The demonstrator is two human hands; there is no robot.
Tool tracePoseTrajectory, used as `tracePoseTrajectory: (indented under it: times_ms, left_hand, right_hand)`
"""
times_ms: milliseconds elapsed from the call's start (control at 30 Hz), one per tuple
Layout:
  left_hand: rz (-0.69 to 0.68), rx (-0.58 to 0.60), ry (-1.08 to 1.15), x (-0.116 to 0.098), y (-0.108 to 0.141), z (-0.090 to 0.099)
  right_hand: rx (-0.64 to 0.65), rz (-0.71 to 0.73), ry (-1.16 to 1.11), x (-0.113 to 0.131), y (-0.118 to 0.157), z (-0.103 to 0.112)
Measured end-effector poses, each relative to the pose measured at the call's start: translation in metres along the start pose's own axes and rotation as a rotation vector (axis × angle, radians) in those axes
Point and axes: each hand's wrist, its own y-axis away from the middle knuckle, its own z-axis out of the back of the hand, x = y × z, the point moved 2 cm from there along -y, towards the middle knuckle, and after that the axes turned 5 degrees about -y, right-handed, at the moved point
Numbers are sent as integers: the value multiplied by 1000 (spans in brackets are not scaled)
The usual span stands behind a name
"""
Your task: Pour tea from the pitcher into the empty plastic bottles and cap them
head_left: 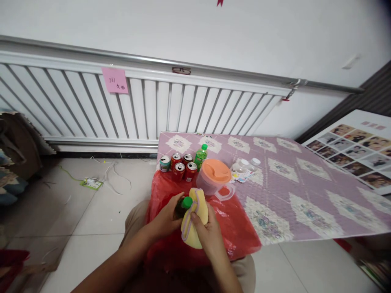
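Observation:
A dark bottle with a green cap (187,202) is gripped in my left hand (167,216), its fingers wrapped round the body. My right hand (210,232) pinches a folded yellow cloth (195,215) with a purple edge, its thumb on top. The cloth rests against the right side of the bottle, just below the cap. Both hands are above a red plastic bag (236,228) that covers my lap and the table's near corner. Beyond them stands a clear pitcher with an orange lid (216,171).
Several red cans (178,171), a teal can (165,164) and a green bottle (200,156) stand behind the pitcher's left. Clear bottles (243,165) lie to its right on the floral tablecloth (284,195). A white radiator (180,106) lines the wall.

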Motion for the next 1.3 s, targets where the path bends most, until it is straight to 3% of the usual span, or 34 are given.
tracePoseTrajectory:
  times_ms: [133,233,333,400,500,667,733,933,1000,1067,1167,1300]
  left_hand:
    - [0,-190,-120,9,0,-10]
    - [-11,-260,-216,9,-1,-13]
    - [-52,-192,-216,5,0,-8]
    - [-67,-73,-135,2,0,-1]
    - [15,93,40,-2,-1,13]
    - [65,144,128,-5,-6,21]
    - [39,87,86,-4,-7,17]
    - [82,-258,-142,7,-2,-6]
    - [90,-304,-183,10,-1,-8]
    - [49,-259,-173,9,-1,-5]
    - [-32,-82,-107,6,-5,5]
    - [17,94,14,4,-7,13]
  right_hand:
    - [-3,28,48,-3,1,-4]
    - [-11,33,66,-5,2,-6]
    - [-10,32,65,-4,0,-6]
    - [-1,30,62,-4,-1,-6]
    - [14,29,58,-3,-3,-6]
    - [10,29,49,-2,-2,-7]
    - [8,39,63,-3,-1,-7]
    - [-28,72,126,-11,-1,-9]
    - [-26,72,130,-12,-2,-10]
    - [-21,81,126,-12,-4,-11]
    - [-7,97,112,-8,-5,-11]
    - [-15,24,49,-5,-4,-7]
